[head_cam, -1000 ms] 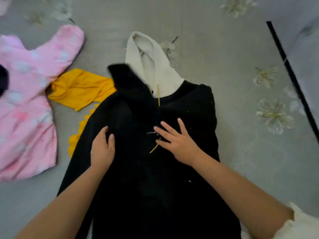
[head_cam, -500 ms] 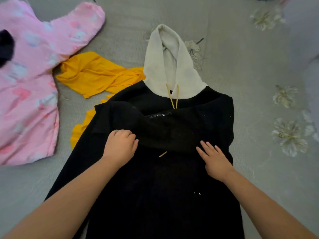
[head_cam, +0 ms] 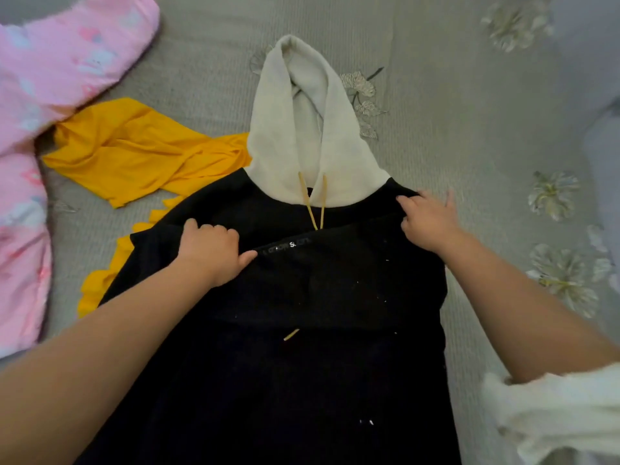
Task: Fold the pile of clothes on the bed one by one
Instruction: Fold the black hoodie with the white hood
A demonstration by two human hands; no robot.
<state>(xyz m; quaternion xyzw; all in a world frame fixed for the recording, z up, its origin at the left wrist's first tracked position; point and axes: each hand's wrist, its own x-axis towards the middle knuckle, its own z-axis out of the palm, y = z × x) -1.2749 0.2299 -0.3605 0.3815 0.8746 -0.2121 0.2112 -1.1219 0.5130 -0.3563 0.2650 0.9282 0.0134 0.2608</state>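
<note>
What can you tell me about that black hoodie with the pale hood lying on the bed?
The black hoodie lies flat, front up, on the grey bed cover, its cream hood pointing away from the person. It looks like soft fleece, dotted with white lint. Yellow drawstrings hang from the neck. A sleeve is folded across the chest, hiding part of the strings. The left hand presses on that fold; the right hand grips the shoulder edge. Its left side overlaps a yellow garment.

Small print on black hoodie [head_cam: 288, 245] sleeve, only "S" legible.
</note>
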